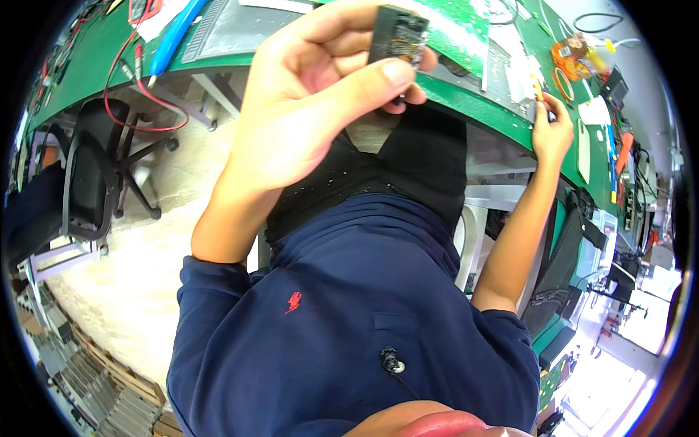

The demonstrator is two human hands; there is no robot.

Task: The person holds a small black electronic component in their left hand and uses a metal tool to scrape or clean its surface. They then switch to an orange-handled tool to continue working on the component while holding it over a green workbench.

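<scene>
Raised in front of me, my left hand (309, 116) pinches a small black rectangular electronic module (398, 40) between thumb and fingers. Its side toward the right shows dark, uneven parts with some copper-coloured bits. Behind it, a bright green circuit board panel (459, 25) lies on the green-topped workbench (466, 107). My right hand (552, 135) rests at the bench's edge on the right, its fingers curled around a thin yellowish piece (539, 89) whose kind is unclear. Close to that hand are white paper pieces and a roll of tape (563, 84).
An orange bottle (571, 58) stands beyond the tape. On the left lie a blue pen-like tool (173, 40), a grey mat (237, 33) and a red test lead (108, 109) hanging over the edge. A black office chair (98, 164) stands at left; a black bag (557, 266) is at right.
</scene>
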